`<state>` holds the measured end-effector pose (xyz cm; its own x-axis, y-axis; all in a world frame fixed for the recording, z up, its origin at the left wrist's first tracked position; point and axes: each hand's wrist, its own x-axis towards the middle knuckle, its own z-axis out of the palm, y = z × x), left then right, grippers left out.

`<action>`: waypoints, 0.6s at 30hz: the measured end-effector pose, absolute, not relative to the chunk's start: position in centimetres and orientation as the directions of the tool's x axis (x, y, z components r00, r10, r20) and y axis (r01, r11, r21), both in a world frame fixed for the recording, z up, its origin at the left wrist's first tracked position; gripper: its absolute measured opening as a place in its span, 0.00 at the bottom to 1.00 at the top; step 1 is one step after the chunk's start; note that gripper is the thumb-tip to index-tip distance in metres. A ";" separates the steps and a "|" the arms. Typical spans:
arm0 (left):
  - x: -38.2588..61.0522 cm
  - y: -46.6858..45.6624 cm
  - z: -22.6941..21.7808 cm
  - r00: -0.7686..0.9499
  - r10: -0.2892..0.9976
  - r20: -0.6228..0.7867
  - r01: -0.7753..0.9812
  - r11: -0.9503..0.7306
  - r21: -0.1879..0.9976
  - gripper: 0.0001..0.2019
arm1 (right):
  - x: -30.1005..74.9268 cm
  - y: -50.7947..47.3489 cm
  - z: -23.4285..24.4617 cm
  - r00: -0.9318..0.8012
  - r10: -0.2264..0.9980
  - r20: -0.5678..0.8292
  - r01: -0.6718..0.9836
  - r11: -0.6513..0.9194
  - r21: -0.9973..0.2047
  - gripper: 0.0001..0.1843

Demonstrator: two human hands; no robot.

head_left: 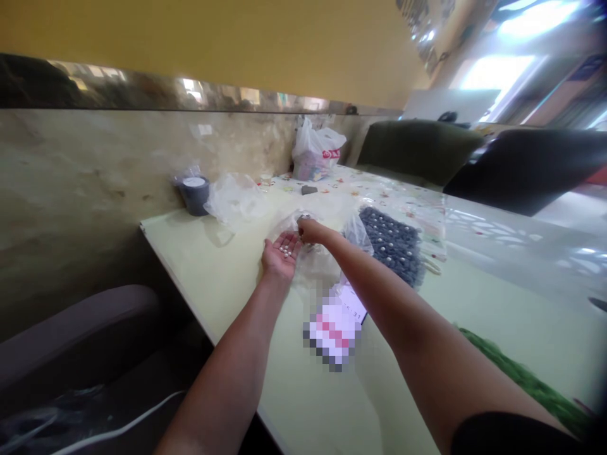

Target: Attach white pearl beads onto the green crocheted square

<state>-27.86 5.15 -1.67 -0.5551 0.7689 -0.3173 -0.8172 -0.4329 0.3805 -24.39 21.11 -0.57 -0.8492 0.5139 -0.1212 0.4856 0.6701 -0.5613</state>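
My left hand (279, 258) is palm up over the table, its fingers stretched out. Several small white pearl beads (285, 251) lie in its cupped palm. Right beside those fingers is my right hand (310, 231), its fingers closed; what they hold, if anything, is hidden. Beneath and around both hands spreads a clear plastic bag (317, 268). To the right of my right wrist lies a dark grey knitted piece (391, 243) dotted with white beads. A phone (348, 306), lit and partly blurred out, rests below my right forearm.
Against the wall stand a dark grey yarn roll (195, 196) in plastic and a white carrier bag (317, 151). Crumpled clear plastic (234, 199) lies beside the roll. Green yarn (516, 373) is at the right. The table edge (190, 309) runs along my left, near a chair (95, 322).
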 end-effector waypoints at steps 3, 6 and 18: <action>-28.0 5.2 -1.8 -0.559 0.754 -0.344 -0.816 -0.428 0.388 0.26 | -23.8 20.9 0.1 -0.813 0.554 -0.180 0.547 0.620 -0.563 0.10; -27.9 5.3 -1.7 -0.554 0.746 -0.370 -0.822 -0.417 0.389 0.24 | -23.2 19.9 1.6 -0.830 0.523 -0.192 0.515 0.587 -0.625 0.03; -27.9 5.4 -1.5 -0.579 0.711 -0.400 -0.813 -0.465 0.351 0.19 | -21.7 18.3 2.9 -0.787 0.588 -0.187 0.594 0.640 -0.487 0.03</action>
<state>-27.89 5.37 -1.52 -0.5786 0.7110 -0.3996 -0.8131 -0.4647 0.3506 -21.67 18.32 2.91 -0.7866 0.5885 -0.1870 0.5945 0.6399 -0.4870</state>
